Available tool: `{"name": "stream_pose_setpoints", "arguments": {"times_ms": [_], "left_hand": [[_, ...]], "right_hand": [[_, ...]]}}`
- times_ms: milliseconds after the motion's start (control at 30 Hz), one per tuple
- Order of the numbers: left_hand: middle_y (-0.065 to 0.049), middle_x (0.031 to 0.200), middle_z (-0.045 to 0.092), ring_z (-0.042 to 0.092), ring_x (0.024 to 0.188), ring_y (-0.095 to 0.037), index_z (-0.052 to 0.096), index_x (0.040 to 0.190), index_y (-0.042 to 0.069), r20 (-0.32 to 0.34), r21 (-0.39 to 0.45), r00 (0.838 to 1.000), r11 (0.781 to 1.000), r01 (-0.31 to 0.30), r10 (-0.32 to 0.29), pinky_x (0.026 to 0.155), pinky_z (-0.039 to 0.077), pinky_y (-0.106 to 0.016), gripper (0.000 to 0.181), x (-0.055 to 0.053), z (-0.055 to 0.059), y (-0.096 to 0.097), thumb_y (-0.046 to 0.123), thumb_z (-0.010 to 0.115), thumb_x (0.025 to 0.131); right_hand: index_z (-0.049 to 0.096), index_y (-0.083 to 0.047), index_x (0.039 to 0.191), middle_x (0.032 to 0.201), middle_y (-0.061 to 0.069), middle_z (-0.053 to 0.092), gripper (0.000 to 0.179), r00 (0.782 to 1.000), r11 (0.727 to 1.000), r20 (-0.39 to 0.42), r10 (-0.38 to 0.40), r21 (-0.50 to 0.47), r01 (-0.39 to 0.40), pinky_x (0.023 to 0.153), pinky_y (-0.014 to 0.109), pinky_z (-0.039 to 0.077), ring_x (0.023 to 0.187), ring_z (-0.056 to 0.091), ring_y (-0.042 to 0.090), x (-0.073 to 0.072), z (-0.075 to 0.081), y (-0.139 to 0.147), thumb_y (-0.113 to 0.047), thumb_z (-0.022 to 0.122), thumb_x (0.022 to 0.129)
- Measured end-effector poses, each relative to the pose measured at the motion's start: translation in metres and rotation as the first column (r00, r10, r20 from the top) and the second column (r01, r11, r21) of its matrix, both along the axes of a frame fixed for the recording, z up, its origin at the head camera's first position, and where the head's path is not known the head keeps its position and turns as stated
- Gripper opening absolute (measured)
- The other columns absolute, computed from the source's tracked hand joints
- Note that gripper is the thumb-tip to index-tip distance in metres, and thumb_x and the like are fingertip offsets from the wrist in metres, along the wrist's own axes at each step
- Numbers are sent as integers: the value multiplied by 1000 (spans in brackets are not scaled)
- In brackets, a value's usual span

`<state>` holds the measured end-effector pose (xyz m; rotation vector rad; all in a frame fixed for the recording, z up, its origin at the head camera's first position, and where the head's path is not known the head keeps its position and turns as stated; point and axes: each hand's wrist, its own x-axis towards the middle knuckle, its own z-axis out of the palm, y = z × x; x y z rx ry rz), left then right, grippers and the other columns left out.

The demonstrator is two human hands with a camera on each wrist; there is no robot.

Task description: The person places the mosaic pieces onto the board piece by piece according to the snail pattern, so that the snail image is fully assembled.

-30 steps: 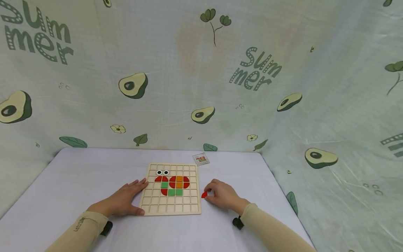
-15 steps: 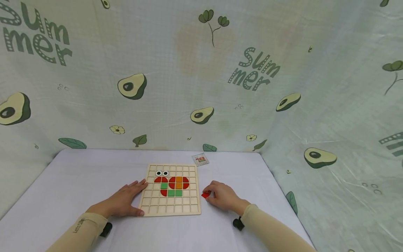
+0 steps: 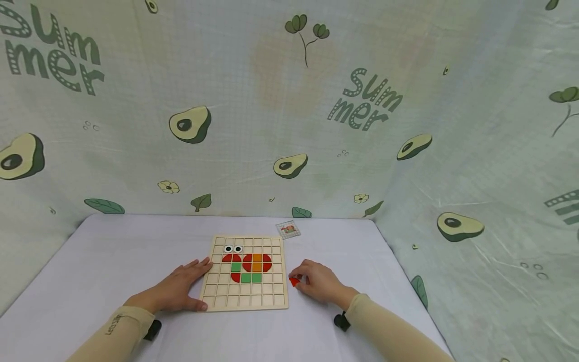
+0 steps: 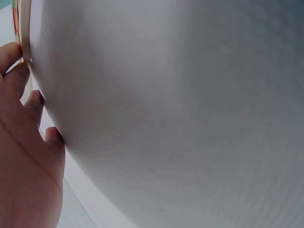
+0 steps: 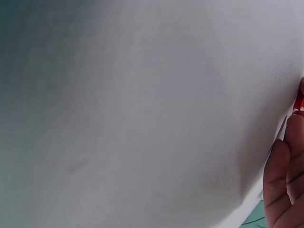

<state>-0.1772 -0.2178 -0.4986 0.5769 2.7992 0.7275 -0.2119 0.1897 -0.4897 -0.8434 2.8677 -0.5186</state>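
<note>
A wooden grid board lies flat on the table, with red, green and orange tiles and two eye tiles set in its cells. My left hand rests at the board's left side, fingers spread, thumb and fingertips touching its edge. In the left wrist view those fingers meet the table beside the board's rim. Just right of the board, my right hand pinches a small red tile between thumb and fingers. Only a sliver of that red tile shows in the right wrist view.
A small picture card with a coloured grid pattern lies beyond the board's far right corner. The table has a white cloth. Printed fabric hangs behind it and along the right side.
The red tile has turned in my right hand's fingers, showing a different outline. My left hand and the board stay where they were.
</note>
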Motion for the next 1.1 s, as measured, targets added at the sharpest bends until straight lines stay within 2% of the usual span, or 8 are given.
{"name": "stream_pose_setpoints", "arguments": {"times_ms": [333,700,1100], "left_hand": [[-18,158,33,26,143,-46,43,149,1,-6,6,1000,1000,6,-6,114,19,-65,110,0,2,0,51,89,64],[-17,158,33,26,143,-45,42,150,2,-5,1,1000,1000,5,-5,114,19,-64,110,-1,-1,-1,53,89,63],[-16,158,34,26,143,-45,43,149,2,-4,6,1000,1000,-2,2,114,19,-64,110,-1,0,0,51,90,63]], "right_hand": [[75,-23,112,94,-15,58,23,1000,1000,-11,-11,14,11,64,20,47,72,50,3,-1,0,-1,-23,75,89],[76,-22,112,96,-13,60,23,1000,1000,-23,-19,21,20,62,20,47,70,50,3,0,4,-2,-22,76,89],[76,-21,111,96,-14,63,24,999,1000,-38,-23,-12,23,64,21,47,73,51,4,-2,3,3,-22,77,87]]}}
